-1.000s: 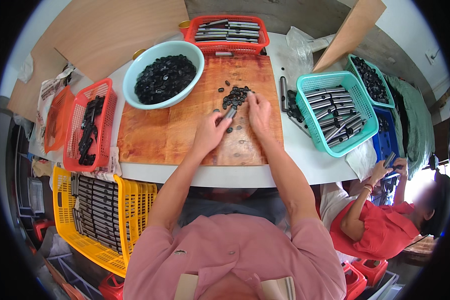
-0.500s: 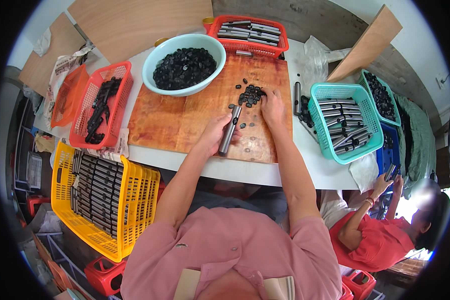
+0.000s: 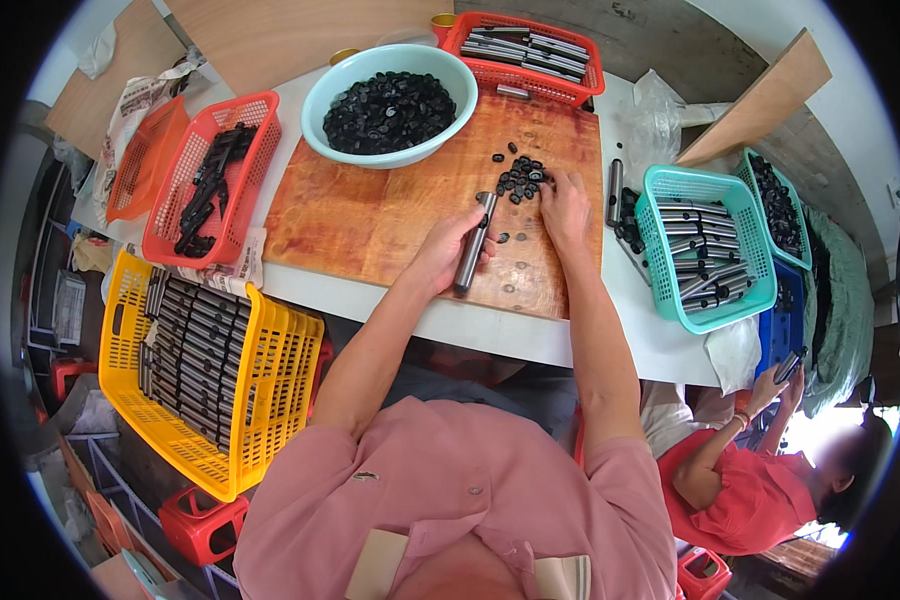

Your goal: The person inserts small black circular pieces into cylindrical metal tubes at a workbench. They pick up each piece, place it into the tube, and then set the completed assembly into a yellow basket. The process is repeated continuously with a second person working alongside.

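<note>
The left hand (image 3: 448, 252) has its grip closed around a grey metal tube (image 3: 473, 243) on the wooden board (image 3: 370, 220); the right hand (image 3: 567, 205), fingers pinched narrow, picks from the black caps (image 3: 521, 180) just right of it. Fitting a cap looks in hand; next needs the tube's far end aligned.

I sit at a white table (image 3: 660, 345) under bright daylight; beyond its far edge runs a grey concrete wall (image 3: 660, 40), wooden boards (image 3: 260, 35) lean there, and red plastic stools (image 3: 202, 523) stand below its near-left side
</note>
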A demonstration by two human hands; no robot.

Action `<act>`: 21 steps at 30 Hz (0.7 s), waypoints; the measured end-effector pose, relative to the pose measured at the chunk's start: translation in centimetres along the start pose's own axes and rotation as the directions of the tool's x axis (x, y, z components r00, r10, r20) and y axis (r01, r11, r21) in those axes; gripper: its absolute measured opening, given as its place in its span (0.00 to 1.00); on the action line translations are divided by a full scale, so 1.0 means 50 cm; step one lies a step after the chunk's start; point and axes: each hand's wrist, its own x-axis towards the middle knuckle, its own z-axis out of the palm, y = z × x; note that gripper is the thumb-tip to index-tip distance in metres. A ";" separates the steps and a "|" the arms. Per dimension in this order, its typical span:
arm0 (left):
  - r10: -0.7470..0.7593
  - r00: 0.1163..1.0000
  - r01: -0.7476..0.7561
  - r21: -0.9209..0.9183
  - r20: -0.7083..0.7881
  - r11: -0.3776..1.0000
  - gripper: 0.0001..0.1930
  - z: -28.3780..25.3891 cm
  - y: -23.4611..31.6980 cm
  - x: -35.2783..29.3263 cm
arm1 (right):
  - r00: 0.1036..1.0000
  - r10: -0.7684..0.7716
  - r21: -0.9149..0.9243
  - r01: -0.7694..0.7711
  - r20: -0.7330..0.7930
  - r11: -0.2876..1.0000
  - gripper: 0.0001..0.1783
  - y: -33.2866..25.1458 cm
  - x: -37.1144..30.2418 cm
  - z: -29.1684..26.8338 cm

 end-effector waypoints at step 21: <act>0.046 0.996 -0.042 -0.046 0.079 0.998 0.13 0.018 -0.009 -0.006 | 0.999 -0.024 0.088 0.022 0.026 0.996 0.13 -0.010 0.001 -0.009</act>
